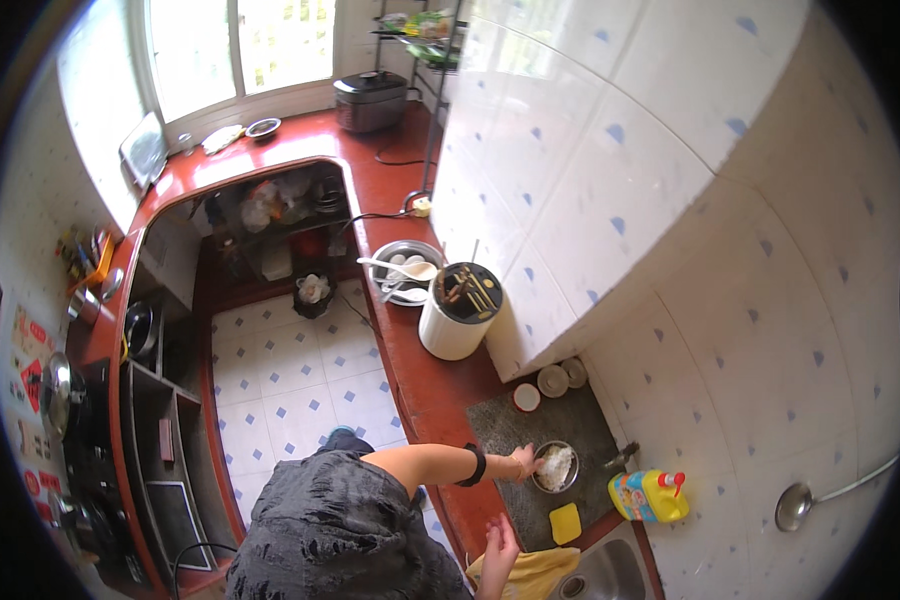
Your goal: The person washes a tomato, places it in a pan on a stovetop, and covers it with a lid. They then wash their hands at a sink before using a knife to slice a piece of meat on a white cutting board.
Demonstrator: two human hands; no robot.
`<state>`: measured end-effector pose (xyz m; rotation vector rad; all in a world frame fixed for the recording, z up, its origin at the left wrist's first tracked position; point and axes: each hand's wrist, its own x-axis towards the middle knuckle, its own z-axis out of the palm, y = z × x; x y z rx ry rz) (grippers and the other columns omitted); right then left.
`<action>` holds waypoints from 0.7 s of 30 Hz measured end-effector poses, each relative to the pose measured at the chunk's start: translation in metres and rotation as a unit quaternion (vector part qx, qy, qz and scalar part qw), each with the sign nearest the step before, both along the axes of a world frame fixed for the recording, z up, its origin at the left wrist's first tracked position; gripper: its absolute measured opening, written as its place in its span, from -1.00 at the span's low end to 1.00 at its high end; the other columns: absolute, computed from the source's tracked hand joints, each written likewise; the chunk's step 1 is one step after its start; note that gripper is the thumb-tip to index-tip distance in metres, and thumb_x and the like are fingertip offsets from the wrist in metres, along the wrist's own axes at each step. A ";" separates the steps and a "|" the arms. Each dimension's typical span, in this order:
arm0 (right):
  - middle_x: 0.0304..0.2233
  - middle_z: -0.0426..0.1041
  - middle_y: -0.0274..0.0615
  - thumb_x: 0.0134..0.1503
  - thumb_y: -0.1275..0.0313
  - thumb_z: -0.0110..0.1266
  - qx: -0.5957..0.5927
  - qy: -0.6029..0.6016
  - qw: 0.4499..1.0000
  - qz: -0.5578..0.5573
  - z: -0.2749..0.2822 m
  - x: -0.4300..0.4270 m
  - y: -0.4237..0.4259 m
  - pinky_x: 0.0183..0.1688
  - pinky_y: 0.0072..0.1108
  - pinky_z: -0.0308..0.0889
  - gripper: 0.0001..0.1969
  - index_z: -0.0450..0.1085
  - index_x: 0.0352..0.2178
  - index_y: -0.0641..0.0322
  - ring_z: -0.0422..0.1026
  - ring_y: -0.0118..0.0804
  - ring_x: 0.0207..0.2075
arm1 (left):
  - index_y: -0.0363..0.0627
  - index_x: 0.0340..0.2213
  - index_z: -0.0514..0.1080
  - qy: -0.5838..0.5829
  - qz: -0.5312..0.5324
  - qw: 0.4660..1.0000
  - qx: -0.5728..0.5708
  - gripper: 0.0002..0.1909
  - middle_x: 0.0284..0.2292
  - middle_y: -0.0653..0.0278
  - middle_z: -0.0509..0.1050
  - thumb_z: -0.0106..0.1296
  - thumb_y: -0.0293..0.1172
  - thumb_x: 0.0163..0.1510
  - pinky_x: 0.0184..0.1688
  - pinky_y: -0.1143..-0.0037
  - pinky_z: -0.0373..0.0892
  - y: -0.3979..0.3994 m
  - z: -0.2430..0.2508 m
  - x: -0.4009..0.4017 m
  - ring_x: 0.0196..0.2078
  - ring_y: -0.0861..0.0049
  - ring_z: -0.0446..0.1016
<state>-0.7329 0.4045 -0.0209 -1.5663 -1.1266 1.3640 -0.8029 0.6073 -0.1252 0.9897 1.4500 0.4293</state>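
Note:
A round metal bowl [556, 466] with white, rice-like food in it sits on the dark stone slab [506, 427]. My left hand [526, 462] is at the bowl's near rim, its fingers on the edge. Lower down, my right hand [501, 546] is raised above the counter's edge, fingers apart and holding nothing. Close beside it a yellow cloth [532, 574] hangs by the steel sink [615, 566]. Between the bowl and the sink lies a yellow sponge or folded cloth [565, 523].
A yellow pump bottle [649, 496] and a faucet [621, 455] stand beyond the bowl. Small round containers [552, 381] line the slab's back. A white utensil holder [461, 311] and a basin with spoons [405, 270] stand on the red counter.

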 end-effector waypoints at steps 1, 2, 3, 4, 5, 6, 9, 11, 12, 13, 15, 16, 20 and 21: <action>-0.25 0.39 -0.16 0.13 0.48 -0.13 -0.007 -0.026 0.999 0.017 -0.002 -0.005 0.004 -0.22 -0.67 0.29 -0.64 0.20 -0.05 0.45 0.38 -0.43 -0.27 | -0.18 0.07 -0.02 0.010 0.014 1.000 0.000 -0.28 -0.06 -0.13 0.22 -0.04 -0.08 -0.01 -0.21 0.31 0.38 -0.010 0.017 -0.007 -0.09 0.07 0.32; -0.28 0.40 -0.18 0.13 0.48 -0.13 0.013 -0.021 0.999 0.033 -0.019 -0.005 0.005 -0.25 -0.67 0.29 -0.66 0.21 -0.06 0.46 0.38 -0.46 -0.30 | -0.18 0.06 -0.01 0.051 -0.036 0.995 0.073 -0.29 -0.09 -0.14 0.25 -0.02 -0.12 -0.04 -0.21 0.32 0.38 -0.015 -0.002 -0.009 -0.10 0.06 0.33; -0.28 0.40 -0.18 0.13 0.48 -0.13 0.014 -0.020 0.998 0.051 -0.026 -0.012 0.004 -0.25 -0.67 0.29 -0.66 0.21 -0.06 0.46 0.38 -0.46 -0.30 | -0.17 0.05 0.01 0.097 -0.083 0.981 0.142 -0.30 -0.12 -0.14 0.28 0.01 -0.17 -0.06 -0.22 0.32 0.38 -0.025 -0.019 -0.018 -0.11 0.05 0.33; -0.27 0.40 -0.18 0.13 0.49 -0.13 0.008 0.006 0.998 0.057 -0.027 -0.018 0.004 -0.25 -0.68 0.29 -0.66 0.22 -0.07 0.47 0.38 -0.47 -0.30 | -0.19 0.00 0.10 0.061 -0.145 0.974 0.163 -0.36 -0.20 -0.14 0.33 0.02 -0.20 -0.09 -0.22 0.32 0.38 -0.032 -0.009 -0.036 -0.14 0.05 0.35; -0.27 0.40 -0.18 0.13 0.49 -0.14 0.000 0.032 0.997 0.066 -0.027 -0.025 0.006 -0.26 -0.68 0.29 -0.67 0.22 -0.07 0.47 0.38 -0.49 -0.31 | -0.20 -0.06 0.19 0.026 -0.205 0.961 0.182 -0.42 -0.27 -0.14 0.38 0.03 -0.22 -0.12 -0.23 0.32 0.38 -0.044 0.002 -0.054 -0.17 0.06 0.38; -0.28 0.41 -0.18 0.12 0.51 -0.12 -0.005 0.015 0.994 0.104 -0.017 -0.038 0.009 -0.24 -0.69 0.29 -0.68 0.25 -0.10 0.48 0.37 -0.50 -0.30 | -0.20 -0.06 0.19 0.031 -0.183 0.966 0.179 -0.42 -0.27 -0.14 0.38 0.03 -0.22 -0.12 -0.23 0.32 0.38 -0.055 0.007 -0.076 -0.17 0.06 0.38; -0.27 0.41 -0.17 0.11 0.51 -0.10 0.021 -0.079 0.980 0.181 -0.014 -0.069 0.022 -0.23 -0.69 0.29 -0.69 0.27 -0.12 0.48 0.37 -0.50 -0.28 | -0.24 -0.27 0.40 0.105 -0.480 0.786 0.375 -0.67 -0.37 -0.05 0.46 -0.09 -0.29 -0.05 -0.21 0.31 0.34 -0.080 0.029 -0.142 -0.23 0.16 0.42; -0.26 0.42 -0.18 0.10 0.50 -0.10 0.061 -0.031 0.972 0.224 -0.001 -0.104 0.029 -0.25 -0.68 0.30 -0.69 0.28 -0.11 0.45 0.37 -0.49 -0.31 | -0.27 -0.31 0.40 0.102 -0.414 0.889 0.170 -0.60 -0.34 -0.07 0.45 0.03 -0.19 -0.15 -0.23 0.29 0.35 -0.099 0.048 -0.194 -0.29 0.11 0.44; -0.27 0.42 -0.18 0.10 0.51 -0.10 0.037 -0.017 0.971 0.234 -0.004 -0.118 0.031 -0.25 -0.69 0.30 -0.68 0.27 -0.10 0.44 0.38 -0.49 -0.31 | -0.30 -0.25 0.36 0.079 -0.398 0.900 0.158 -0.58 -0.27 -0.07 0.43 -0.01 -0.23 -0.12 -0.20 0.29 0.33 -0.111 0.060 -0.224 -0.24 0.10 0.42; -0.28 0.42 -0.18 0.11 0.52 -0.11 0.017 -0.002 0.972 0.233 -0.005 -0.135 0.035 -0.26 -0.69 0.30 -0.68 0.27 -0.09 0.43 0.38 -0.50 -0.32 | -0.26 -0.21 0.34 0.114 -0.327 0.926 0.152 -0.59 -0.26 -0.06 0.43 -0.06 -0.26 -0.09 -0.15 0.28 0.31 -0.125 0.042 -0.253 -0.20 0.11 0.41; -0.29 0.43 -0.20 0.11 0.52 -0.11 0.050 -0.020 0.959 0.279 -0.020 -0.169 0.044 -0.30 -0.72 0.29 -0.68 0.26 -0.08 0.41 0.38 -0.52 -0.33 | -0.21 -0.17 0.32 0.117 -0.263 0.942 0.175 -0.58 -0.27 -0.02 0.44 -0.08 -0.26 -0.07 -0.14 0.30 0.30 -0.147 0.029 -0.312 -0.19 0.13 0.41; -0.29 0.43 -0.20 0.11 0.52 -0.11 0.050 -0.014 0.956 0.288 -0.020 -0.192 0.045 -0.30 -0.72 0.29 -0.68 0.26 -0.08 0.41 0.38 -0.53 -0.33 | -0.18 -0.13 0.30 0.098 -0.181 0.963 0.173 -0.57 -0.27 0.02 0.44 -0.09 -0.26 -0.06 -0.12 0.34 0.30 -0.161 0.030 -0.340 -0.19 0.17 0.41; -0.29 0.44 -0.18 0.10 0.52 -0.10 0.060 -0.008 0.942 0.330 -0.010 -0.301 0.029 -0.30 -0.72 0.29 -0.69 0.28 -0.09 0.41 0.39 -0.52 -0.34 | -0.19 -0.12 0.27 0.116 -0.034 0.975 0.186 -0.57 -0.32 0.05 0.47 -0.09 -0.28 -0.04 -0.18 0.37 0.34 -0.217 0.041 -0.447 -0.26 0.20 0.44; -0.29 0.44 -0.18 0.09 0.52 -0.09 0.033 0.004 0.939 0.341 0.006 -0.331 0.023 -0.28 -0.70 0.30 -0.69 0.28 -0.10 0.39 0.40 -0.49 -0.31 | -0.19 -0.11 0.27 0.115 -0.002 0.973 0.199 -0.57 -0.30 0.04 0.46 -0.10 -0.28 -0.03 -0.16 0.40 0.33 -0.229 0.047 -0.470 -0.25 0.21 0.44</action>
